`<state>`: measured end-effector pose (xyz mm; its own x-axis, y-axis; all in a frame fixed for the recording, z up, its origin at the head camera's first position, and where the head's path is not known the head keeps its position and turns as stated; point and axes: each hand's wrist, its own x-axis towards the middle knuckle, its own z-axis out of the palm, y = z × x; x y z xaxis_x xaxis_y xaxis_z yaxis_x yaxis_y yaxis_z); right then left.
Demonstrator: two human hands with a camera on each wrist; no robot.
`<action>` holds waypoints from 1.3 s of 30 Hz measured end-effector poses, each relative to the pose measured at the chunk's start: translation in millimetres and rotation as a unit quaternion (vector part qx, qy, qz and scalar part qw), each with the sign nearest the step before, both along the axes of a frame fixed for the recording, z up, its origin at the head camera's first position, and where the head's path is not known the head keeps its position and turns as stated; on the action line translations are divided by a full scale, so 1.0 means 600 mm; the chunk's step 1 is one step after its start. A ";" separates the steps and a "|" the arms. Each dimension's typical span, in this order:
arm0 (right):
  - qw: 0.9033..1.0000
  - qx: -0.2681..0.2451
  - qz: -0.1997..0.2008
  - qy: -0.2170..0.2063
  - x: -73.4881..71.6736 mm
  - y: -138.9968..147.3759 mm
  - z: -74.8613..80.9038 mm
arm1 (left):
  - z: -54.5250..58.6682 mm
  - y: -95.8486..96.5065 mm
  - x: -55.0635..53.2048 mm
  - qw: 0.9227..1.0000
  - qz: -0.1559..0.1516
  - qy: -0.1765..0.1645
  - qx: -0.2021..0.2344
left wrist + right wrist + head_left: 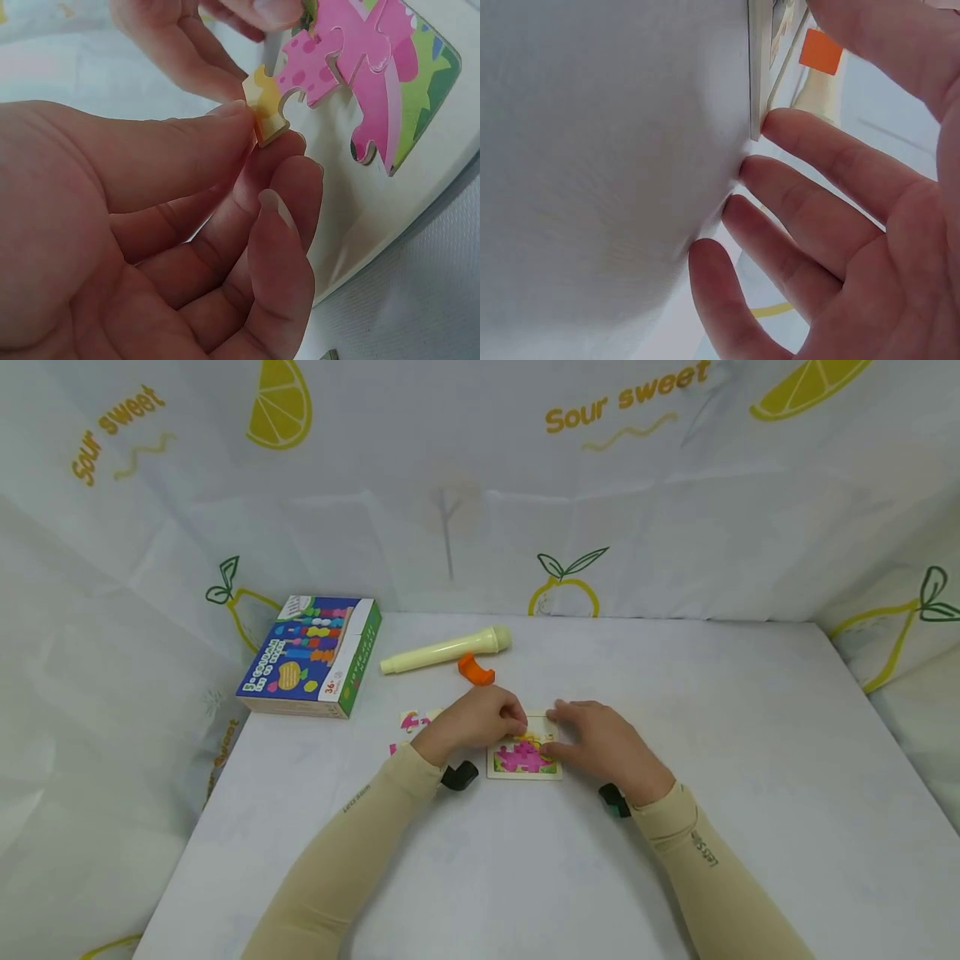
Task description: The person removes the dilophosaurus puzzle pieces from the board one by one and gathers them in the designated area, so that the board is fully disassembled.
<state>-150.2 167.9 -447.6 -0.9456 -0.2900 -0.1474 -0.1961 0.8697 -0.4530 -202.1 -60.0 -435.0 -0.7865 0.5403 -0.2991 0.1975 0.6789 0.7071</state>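
Note:
My left hand pinches a yellow jigsaw piece between thumb and fingers, over the puzzle board. Beside that piece, pink pieces with darker dots are seated in the picture. The pale wooden board lies flat, its picture pink with green at the lower edge; part of its tray shows bare wood. My right hand steadies the board at its right side, fingers spread and nearly straight. Its index fingertip is at the board's corner, and the other fingertips are by the tabletop.
Loose puzzle pieces lie left of the board, partly hidden by my left arm. Behind are an orange curved block and a pale yellow toy microphone. A colourful toy box stands at the back left, before a lemon-print cloth.

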 end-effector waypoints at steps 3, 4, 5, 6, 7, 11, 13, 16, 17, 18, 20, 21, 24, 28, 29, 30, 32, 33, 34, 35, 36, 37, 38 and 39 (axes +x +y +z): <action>1.000 -0.002 -0.012 -0.009 0.002 -0.003 -0.001 | -0.002 0.001 -0.002 1.000 -0.001 -0.004 -0.001; 1.000 -0.001 -0.014 -0.009 0.002 -0.004 -0.002 | -0.003 0.001 -0.002 1.000 -0.001 -0.005 -0.002; 1.000 0.000 -0.013 -0.006 0.003 -0.005 -0.003 | -0.003 0.001 -0.002 1.000 -0.001 -0.006 -0.003; 1.000 0.002 -0.014 -0.003 0.003 -0.006 -0.003 | -0.003 0.001 -0.003 1.000 0.000 -0.007 -0.004; 1.000 0.004 -0.013 0.001 0.003 -0.008 -0.003 | -0.003 0.000 -0.003 1.000 0.001 -0.007 -0.006; 1.000 0.010 -0.010 0.011 0.001 -0.013 0.003 | 0.000 -0.003 -0.005 1.000 0.002 -0.005 -0.010; 1.000 0.011 -0.009 0.012 0.000 -0.015 0.005 | 0.001 -0.005 -0.007 1.000 0.004 -0.005 -0.010; 1.000 0.014 -0.007 0.015 -0.002 -0.019 0.007 | 0.003 -0.009 -0.010 1.000 0.007 -0.003 -0.010; 1.000 0.015 -0.007 0.017 -0.003 -0.020 0.008 | 0.004 -0.011 -0.011 1.000 0.009 -0.001 -0.009; 1.000 0.016 -0.008 0.017 -0.003 -0.020 0.008 | 0.005 -0.013 -0.012 1.000 0.011 0.001 -0.007; 1.000 0.018 -0.008 0.019 -0.004 -0.022 0.009 | 0.009 -0.020 -0.016 1.000 0.014 0.009 -0.003; 1.000 0.018 -0.010 0.019 -0.005 -0.023 0.008 | 0.011 -0.025 -0.018 1.000 0.015 0.013 0.000; 1.000 0.016 -0.015 0.007 -0.005 -0.026 0.007 | 0.015 -0.046 -0.020 1.000 0.017 0.022 0.007; 0.999 0.024 -0.021 -0.017 -0.001 -0.028 0.004 | 0.020 -0.091 -0.010 1.000 0.018 0.006 0.006; 0.999 0.029 -0.022 -0.019 0.000 -0.027 0.003 | 0.020 -0.105 -0.006 1.000 0.019 0.001 0.005; 0.999 0.033 -0.025 -0.020 0.001 -0.027 0.003 | 0.021 -0.118 -0.003 1.000 0.021 -0.003 0.001; 0.999 0.039 -0.028 -0.014 0.003 -0.025 0.004 | 0.022 -0.145 0.003 0.999 0.034 -0.011 -0.004; 0.999 0.040 -0.030 -0.012 0.004 -0.023 0.003 | 0.021 -0.158 0.005 0.999 0.040 -0.011 -0.006; 0.999 0.040 -0.032 -0.010 0.004 -0.022 0.003 | 0.020 -0.170 0.007 0.999 0.047 -0.013 -0.008; 0.999 0.039 -0.033 -0.009 0.004 -0.021 0.002 | 0.019 -0.180 0.009 0.998 0.053 -0.015 -0.010; 0.999 0.037 -0.033 -0.009 0.005 -0.020 0.001 | 0.017 -0.189 0.011 0.998 0.058 -0.017 -0.011; 0.999 0.035 -0.033 -0.010 0.005 -0.020 0.000 | 0.015 -0.197 0.013 0.998 0.062 -0.020 -0.012; 0.999 0.033 -0.033 -0.011 0.006 -0.019 -0.001 | 0.013 -0.203 0.014 0.998 0.063 -0.018 -0.013; 0.999 0.032 -0.032 -0.012 0.006 -0.019 -0.002 | 0.011 -0.208 0.016 0.998 0.065 -0.019 -0.014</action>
<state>-146.5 156.5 -448.7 -0.9579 -0.2182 -0.1866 -0.1287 0.9073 -0.4004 -192.3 -184.9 -428.6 -0.8373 0.4247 -0.3443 0.0789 0.7170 0.6926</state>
